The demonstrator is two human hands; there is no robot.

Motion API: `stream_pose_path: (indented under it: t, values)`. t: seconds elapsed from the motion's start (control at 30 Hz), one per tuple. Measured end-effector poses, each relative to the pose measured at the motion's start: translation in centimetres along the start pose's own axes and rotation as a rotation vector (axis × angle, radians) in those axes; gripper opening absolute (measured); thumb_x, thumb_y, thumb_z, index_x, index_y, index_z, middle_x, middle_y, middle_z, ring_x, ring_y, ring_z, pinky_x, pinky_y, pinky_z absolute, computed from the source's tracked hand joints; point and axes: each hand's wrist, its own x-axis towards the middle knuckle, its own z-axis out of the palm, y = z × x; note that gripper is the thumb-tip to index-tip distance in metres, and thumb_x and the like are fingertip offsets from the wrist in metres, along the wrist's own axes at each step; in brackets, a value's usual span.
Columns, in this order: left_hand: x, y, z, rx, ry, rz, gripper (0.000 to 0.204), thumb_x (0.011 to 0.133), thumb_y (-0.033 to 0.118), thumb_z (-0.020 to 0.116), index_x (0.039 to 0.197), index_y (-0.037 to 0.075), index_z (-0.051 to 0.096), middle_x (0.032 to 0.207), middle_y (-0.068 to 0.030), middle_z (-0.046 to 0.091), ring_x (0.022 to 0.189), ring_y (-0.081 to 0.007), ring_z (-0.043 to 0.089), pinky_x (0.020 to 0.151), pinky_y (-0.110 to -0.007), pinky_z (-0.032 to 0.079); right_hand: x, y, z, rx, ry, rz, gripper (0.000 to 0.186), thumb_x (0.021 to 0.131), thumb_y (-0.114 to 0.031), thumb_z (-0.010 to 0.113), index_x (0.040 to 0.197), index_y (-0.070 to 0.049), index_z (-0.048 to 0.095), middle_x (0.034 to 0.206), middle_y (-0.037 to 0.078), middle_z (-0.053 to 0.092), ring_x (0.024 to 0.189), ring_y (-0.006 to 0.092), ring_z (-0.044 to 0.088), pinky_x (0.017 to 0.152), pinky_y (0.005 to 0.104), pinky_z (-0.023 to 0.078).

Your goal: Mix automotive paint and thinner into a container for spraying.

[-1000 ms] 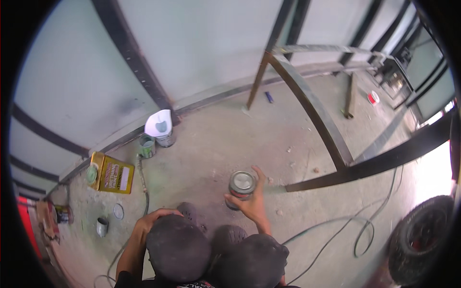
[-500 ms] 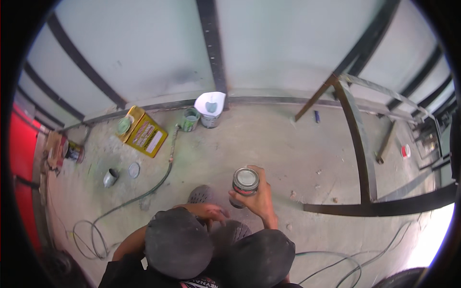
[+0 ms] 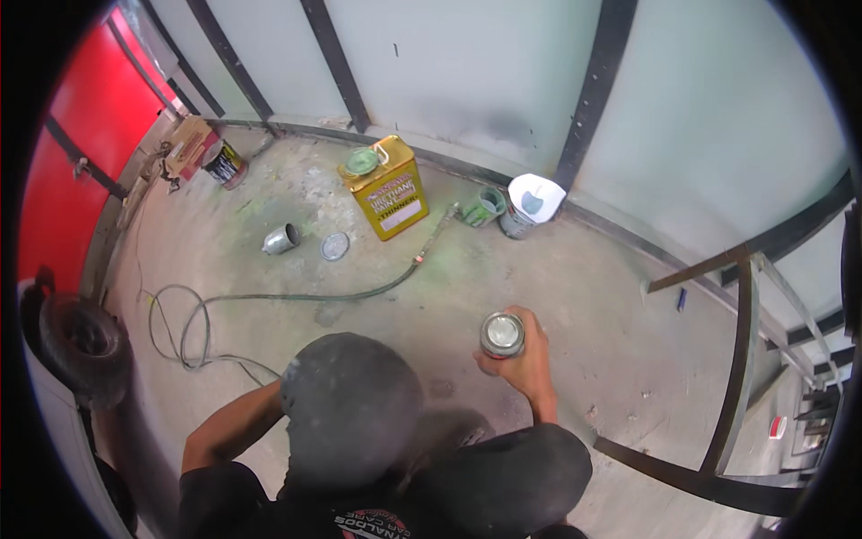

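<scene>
My right hand (image 3: pixel 530 359) is wrapped round a small metal can (image 3: pixel 502 334) with a silvery top, held upright ahead of my right knee. Its fingers curl about the can's far side, with the thumb on the near side. My left forearm (image 3: pixel 232 424) runs up behind my left knee, and the hand itself is hidden there. Beyond the can stand a green-stained cup (image 3: pixel 486 206) and a paint can (image 3: pixel 515 222) with a white paper (image 3: pixel 537 198) on its top. Left of them is a yellow thinner tin (image 3: pixel 388 193) with a green-smeared lid (image 3: pixel 362 162) on top.
A hose (image 3: pixel 296 296) coils over the concrete floor on the left. Near it lie a silver metal cup (image 3: pixel 281 239) and a round lid (image 3: pixel 335 247). A metal frame (image 3: pixel 743 359) stands at right. A tyre (image 3: pixel 85 337) is at far left; a dark can (image 3: pixel 224 165) stands farther back.
The view has swung left, bringing the tyre into sight. My right hand still grips the can. My left hand, earlier visible between my knees with fingers loosely spread, is now hidden behind the left knee.
</scene>
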Motion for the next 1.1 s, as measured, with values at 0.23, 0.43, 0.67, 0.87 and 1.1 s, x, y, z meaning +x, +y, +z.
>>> stream_pose_path:
  t: [0.23,0.43,0.67,0.87,1.1]
  values:
    - [-2.5,-5.3,-1.6,-0.114,0.070,0.024,0.062,0.098,0.040,0.074,0.145,0.005,0.056,0.141,-0.0132,0.062,0.111,-0.0220,0.066,0.096,-0.039,0.057,0.3,-2.2,0.9,-0.102,0.009,0.037,0.079,0.058,-0.025,0.101,0.119,-0.006,0.055,0.110,0.015,0.057,0.101,0.0348,0.062,0.090,0.0451,0.053]
    - [0.2,-7.9,-4.0,-0.128,0.080,0.075,0.061,0.097,0.039,0.076,0.144,0.005,0.057,0.140,-0.0133,0.062,0.111,-0.0224,0.066,0.096,-0.039,0.057,4.7,-5.9,1.1,-0.216,-0.180,-0.046,0.082,0.059,-0.030,0.101,0.123,-0.009,0.053,0.113,0.017,0.058,0.100,0.0397,0.065,0.086,0.0477,0.055]
    - [4.5,0.4,-7.6,0.395,0.444,0.415,0.074,0.088,0.038,0.085,0.147,0.006,0.052,0.139,-0.0141,0.062,0.117,-0.0269,0.065,0.098,-0.039,0.055,11.6,-11.7,2.3,-0.455,-0.428,-0.002,0.091,0.061,-0.038,0.102,0.125,-0.006,0.047,0.110,0.019,0.064,0.102,0.0389,0.067,0.090,0.0466,0.054]
    - [5.2,4.3,-8.5,0.498,0.606,0.920,0.107,0.074,0.040,0.094,0.155,0.001,0.035,0.148,-0.0210,0.051,0.131,-0.0360,0.058,0.108,-0.043,0.047,16.6,-16.2,7.8,-0.440,-0.636,-0.033,0.096,0.065,-0.046,0.100,0.130,-0.004,0.042,0.117,0.025,0.064,0.107,0.0444,0.067,0.092,0.0494,0.054]
    - [2.9,2.2,-10.3,0.112,0.760,0.843,0.089,0.073,0.030,0.093,0.144,0.003,0.046,0.127,-0.0201,0.066,0.118,-0.0360,0.067,0.099,-0.042,0.052,19.1,-17.6,14.4,-0.385,-0.795,-0.026,0.095,0.070,-0.055,0.094,0.133,-0.005,0.043,0.124,0.026,0.063,0.118,0.0456,0.064,0.095,0.0500,0.053]
